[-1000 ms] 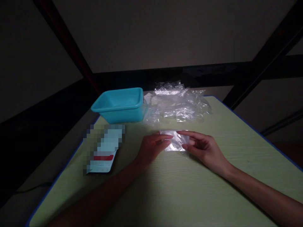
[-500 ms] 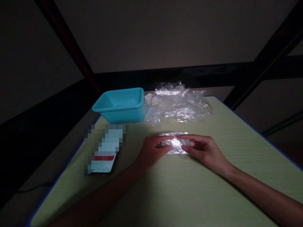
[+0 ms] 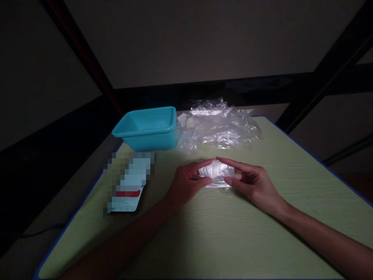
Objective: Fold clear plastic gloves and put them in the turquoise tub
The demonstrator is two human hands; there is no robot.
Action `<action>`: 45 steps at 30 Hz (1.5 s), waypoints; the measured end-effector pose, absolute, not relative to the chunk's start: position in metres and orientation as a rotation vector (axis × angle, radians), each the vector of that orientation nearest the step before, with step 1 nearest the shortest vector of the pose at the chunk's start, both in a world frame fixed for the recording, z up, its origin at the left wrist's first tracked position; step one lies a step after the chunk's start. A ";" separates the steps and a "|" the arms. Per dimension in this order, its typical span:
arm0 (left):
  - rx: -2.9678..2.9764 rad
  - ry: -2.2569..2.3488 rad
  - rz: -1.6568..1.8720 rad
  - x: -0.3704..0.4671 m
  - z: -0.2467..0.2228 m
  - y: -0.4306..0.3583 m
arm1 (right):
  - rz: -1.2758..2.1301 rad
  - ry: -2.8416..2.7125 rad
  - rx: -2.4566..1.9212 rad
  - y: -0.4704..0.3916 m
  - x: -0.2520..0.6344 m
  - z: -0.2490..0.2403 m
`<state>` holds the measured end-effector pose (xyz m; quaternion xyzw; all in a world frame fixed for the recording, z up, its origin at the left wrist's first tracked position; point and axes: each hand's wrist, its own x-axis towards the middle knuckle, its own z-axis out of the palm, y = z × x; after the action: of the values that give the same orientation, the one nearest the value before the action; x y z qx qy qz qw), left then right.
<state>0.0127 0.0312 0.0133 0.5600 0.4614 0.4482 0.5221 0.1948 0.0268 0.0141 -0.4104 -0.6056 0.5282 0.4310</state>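
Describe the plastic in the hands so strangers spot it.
On the pale green, blue-edged table, look in front of the heap of crumpled clear plastic. Between the left hand and right hand is the small, shiny plastic piece, set apart from the heap by its roughly rectangular shape.

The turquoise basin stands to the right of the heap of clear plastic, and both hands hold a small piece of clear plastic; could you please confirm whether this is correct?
Not quite: the head view shows the turquoise basin left of the heap of clear plastic. The left hand and right hand do hold the small piece of clear plastic.
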 end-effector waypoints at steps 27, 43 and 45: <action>1.364 1.073 0.935 0.010 0.015 0.031 | 1.409 -1.534 -1.088 0.029 0.198 0.017; 1.350 1.079 0.994 0.013 0.019 0.029 | 1.396 -1.544 -1.066 0.028 0.197 0.017; 1.359 1.078 0.991 0.012 0.019 0.029 | 1.389 -1.558 -1.064 0.028 0.198 0.017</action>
<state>0.0121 0.0286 0.0191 0.5721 0.4539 0.4173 0.5410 0.1975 0.0283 0.0172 -0.4183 -0.6127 0.5464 0.3888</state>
